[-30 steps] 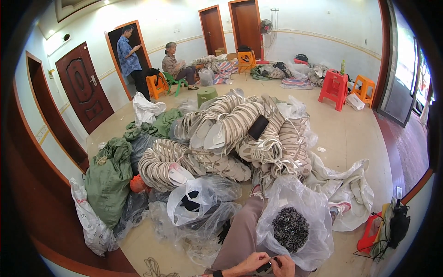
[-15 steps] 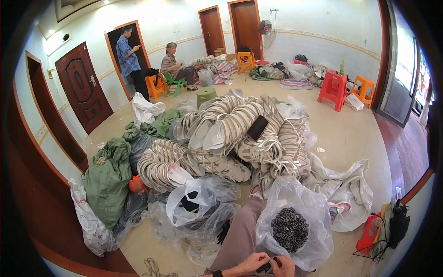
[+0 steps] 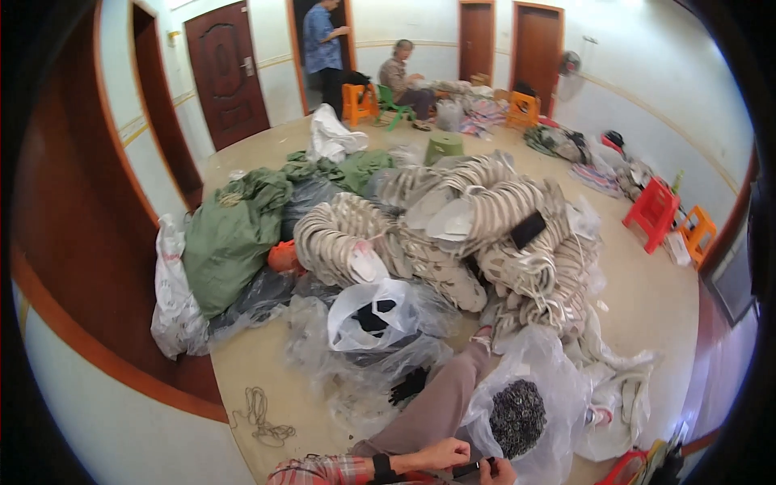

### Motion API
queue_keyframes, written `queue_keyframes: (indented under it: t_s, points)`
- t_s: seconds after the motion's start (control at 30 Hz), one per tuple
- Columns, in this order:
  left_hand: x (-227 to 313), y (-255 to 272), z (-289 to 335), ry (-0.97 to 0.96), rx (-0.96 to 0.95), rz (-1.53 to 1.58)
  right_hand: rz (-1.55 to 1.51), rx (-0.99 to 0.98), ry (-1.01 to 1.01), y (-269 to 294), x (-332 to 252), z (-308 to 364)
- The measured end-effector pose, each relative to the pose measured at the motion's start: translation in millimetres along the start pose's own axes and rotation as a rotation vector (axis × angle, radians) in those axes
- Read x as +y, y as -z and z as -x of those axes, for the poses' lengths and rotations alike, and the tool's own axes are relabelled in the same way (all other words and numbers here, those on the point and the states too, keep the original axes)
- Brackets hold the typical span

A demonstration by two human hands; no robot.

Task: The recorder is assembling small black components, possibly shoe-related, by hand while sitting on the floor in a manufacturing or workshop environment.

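My left hand (image 3: pixel 443 455) and my right hand (image 3: pixel 498 471) are close together at the lower edge, fingers closed on a small black strip (image 3: pixel 467 469) that spans the gap between them. A black band circles my left wrist. Beside my hands stands an open clear plastic bag (image 3: pixel 558 404), holding many small dark buckle-like pieces (image 3: pixel 517 416). To the left, a white plastic bag (image 3: pixel 343 319) contains black pieces (image 3: pixel 373 317). Black items (image 3: pixel 408 386) lie by my leg. The lower part of my right hand is cut off by the frame.
Ahead lie stacked bundles of beige strappy shoe parts (image 3: pixel 501 214) with a black phone-like object (image 3: pixel 529 230) on top. Green sacks (image 3: pixel 230 250) stand left, a cord (image 3: pixel 260 416) on the floor. Red (image 3: pixel 653 214) and orange stools (image 3: pixel 697 230) stand right; two people (image 3: pixel 323 48) are at the back.
The view has swung left and down, so the room appears shifted right. My hands remain together on the black strip, and more of my left sleeve shows.
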State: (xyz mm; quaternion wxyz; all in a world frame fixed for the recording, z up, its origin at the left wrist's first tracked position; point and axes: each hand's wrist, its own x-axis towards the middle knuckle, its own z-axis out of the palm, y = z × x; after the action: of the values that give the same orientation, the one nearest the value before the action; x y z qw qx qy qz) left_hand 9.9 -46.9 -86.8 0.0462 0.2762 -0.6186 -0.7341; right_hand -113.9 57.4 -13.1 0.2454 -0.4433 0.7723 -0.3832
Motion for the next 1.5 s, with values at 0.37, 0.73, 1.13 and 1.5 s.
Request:
queue_keyframes:
  t_s: [0.37,0.73,1.13,1.5]
  points:
    - [-18.2,1.3,-14.5,-0.073,-0.06,0.123,0.027,0.017,0.031,-9.7,-1.3,-1.9]
    - [-2.2,-2.9,-7.5,-0.175,0.146,-0.153,-0.052,-0.032,0.015,-7.0,-8.1,3.3]
    - [29.2,-3.9,-4.6,-0.129,0.082,-0.128,-0.066,0.111,0.032,-9.5,2.6,1.9]
    - [-14.4,-4.4,-20.6,-0.333,0.023,-0.242,-0.118,0.172,0.048,-1.9,6.4,4.2]
